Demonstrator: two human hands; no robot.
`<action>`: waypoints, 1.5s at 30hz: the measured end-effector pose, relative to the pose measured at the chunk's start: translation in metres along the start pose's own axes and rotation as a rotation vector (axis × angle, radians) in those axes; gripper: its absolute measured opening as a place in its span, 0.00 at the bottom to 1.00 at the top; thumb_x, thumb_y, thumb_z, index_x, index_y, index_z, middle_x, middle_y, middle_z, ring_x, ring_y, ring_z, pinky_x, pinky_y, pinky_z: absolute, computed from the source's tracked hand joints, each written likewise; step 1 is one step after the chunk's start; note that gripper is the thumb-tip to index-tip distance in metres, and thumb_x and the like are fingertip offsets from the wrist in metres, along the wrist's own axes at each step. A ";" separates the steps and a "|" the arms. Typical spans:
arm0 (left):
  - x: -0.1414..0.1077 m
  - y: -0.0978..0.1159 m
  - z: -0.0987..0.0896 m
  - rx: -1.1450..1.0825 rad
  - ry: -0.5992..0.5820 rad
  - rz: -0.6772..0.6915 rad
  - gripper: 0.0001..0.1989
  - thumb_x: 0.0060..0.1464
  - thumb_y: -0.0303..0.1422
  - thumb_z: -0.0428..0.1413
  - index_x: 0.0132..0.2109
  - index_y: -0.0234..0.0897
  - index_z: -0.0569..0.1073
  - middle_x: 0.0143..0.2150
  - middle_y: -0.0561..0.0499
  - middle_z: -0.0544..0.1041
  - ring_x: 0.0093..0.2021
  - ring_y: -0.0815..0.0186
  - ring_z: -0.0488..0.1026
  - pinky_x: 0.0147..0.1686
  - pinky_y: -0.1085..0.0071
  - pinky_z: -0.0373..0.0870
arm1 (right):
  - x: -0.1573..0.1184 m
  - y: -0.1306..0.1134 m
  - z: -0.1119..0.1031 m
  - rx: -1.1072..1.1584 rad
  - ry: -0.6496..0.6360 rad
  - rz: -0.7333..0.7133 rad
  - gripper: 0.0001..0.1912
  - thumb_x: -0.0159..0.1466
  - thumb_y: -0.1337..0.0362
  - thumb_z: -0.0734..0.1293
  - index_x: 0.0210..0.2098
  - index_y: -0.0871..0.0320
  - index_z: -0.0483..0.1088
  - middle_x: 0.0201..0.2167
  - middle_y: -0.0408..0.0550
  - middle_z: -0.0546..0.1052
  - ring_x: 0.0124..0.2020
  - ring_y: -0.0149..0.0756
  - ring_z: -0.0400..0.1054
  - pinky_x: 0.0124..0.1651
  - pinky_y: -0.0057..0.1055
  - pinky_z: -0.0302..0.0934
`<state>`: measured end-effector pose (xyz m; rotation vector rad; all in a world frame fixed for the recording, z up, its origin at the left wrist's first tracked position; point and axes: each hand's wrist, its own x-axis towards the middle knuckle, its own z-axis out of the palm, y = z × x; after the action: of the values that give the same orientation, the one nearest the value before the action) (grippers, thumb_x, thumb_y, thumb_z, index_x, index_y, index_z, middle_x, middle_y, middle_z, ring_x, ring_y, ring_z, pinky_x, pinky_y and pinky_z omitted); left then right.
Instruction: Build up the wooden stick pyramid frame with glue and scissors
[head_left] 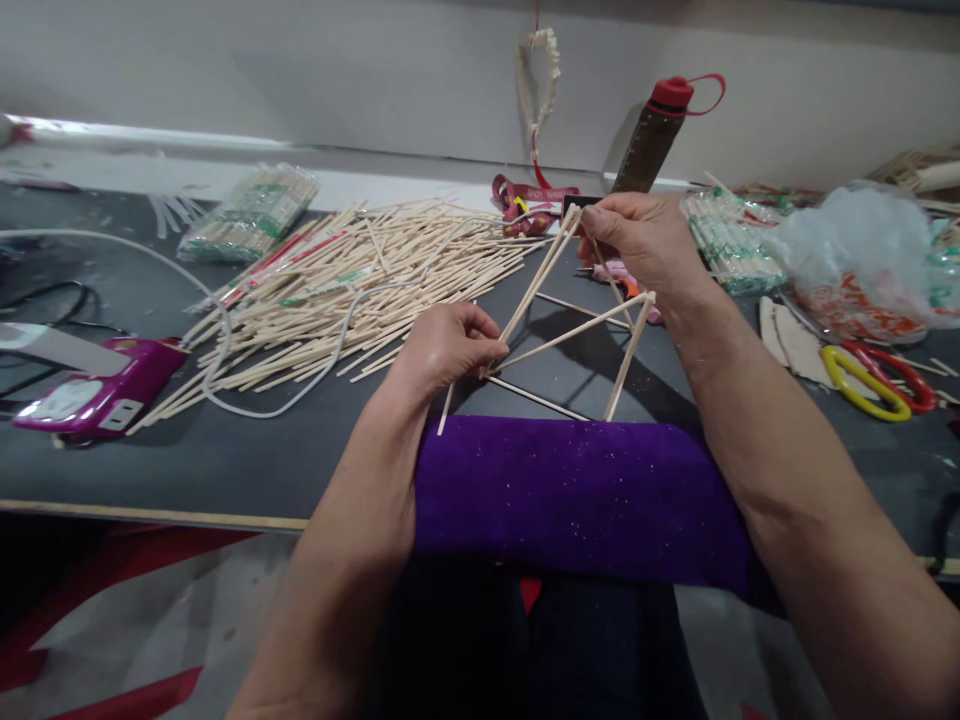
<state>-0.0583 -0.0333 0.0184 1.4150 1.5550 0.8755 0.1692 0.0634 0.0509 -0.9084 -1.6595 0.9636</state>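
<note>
A frame of thin wooden sticks (571, 331), joined at corners, stands tilted between my hands above the grey table. My left hand (455, 345) pinches its lower left corner, thumb and fingers closed on the sticks. At the top corner, my right hand (634, 235) holds the stick ends between thumb and fingers. A purple cloth (570, 490) with pale specks lies under the frame's near side, at the table's edge. Behind my right hand, a pink tool (615, 272) is partly hidden.
Loose sticks (390, 270) are heaped at the left, crossed by a white cable (347, 325). A purple power strip (109, 390) sits far left. A dark bottle (649, 145) stands behind. Yellow-handled scissors (862, 385), a plastic bag (862, 260) and stick packs (731, 240) lie right.
</note>
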 end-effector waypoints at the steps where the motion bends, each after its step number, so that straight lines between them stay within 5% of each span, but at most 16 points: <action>1: 0.000 0.000 0.000 -0.003 0.003 -0.009 0.06 0.38 0.28 0.65 0.28 0.36 0.78 0.20 0.52 0.75 0.19 0.69 0.69 0.20 0.71 0.67 | 0.000 0.000 0.000 0.005 0.001 -0.004 0.18 0.63 0.50 0.74 0.27 0.58 0.77 0.19 0.43 0.73 0.19 0.25 0.63 0.20 0.23 0.56; 21: 0.006 0.003 -0.005 -0.008 -0.140 -0.134 0.03 0.45 0.27 0.66 0.30 0.32 0.80 0.20 0.53 0.75 0.20 0.72 0.70 0.22 0.75 0.66 | 0.003 -0.002 -0.002 -0.012 -0.036 0.032 0.20 0.62 0.48 0.74 0.27 0.60 0.74 0.20 0.42 0.73 0.20 0.23 0.64 0.23 0.21 0.59; 45: 0.007 -0.002 -0.003 0.057 -0.166 -0.090 0.07 0.44 0.33 0.66 0.31 0.34 0.79 0.21 0.53 0.76 0.21 0.71 0.69 0.21 0.74 0.64 | 0.006 0.008 -0.006 0.037 -0.075 0.023 0.25 0.63 0.41 0.70 0.29 0.59 0.73 0.20 0.42 0.73 0.21 0.25 0.65 0.23 0.21 0.58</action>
<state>-0.0618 -0.0270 0.0169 1.4090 1.5147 0.6485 0.1743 0.0733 0.0477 -0.8782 -1.6916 1.0515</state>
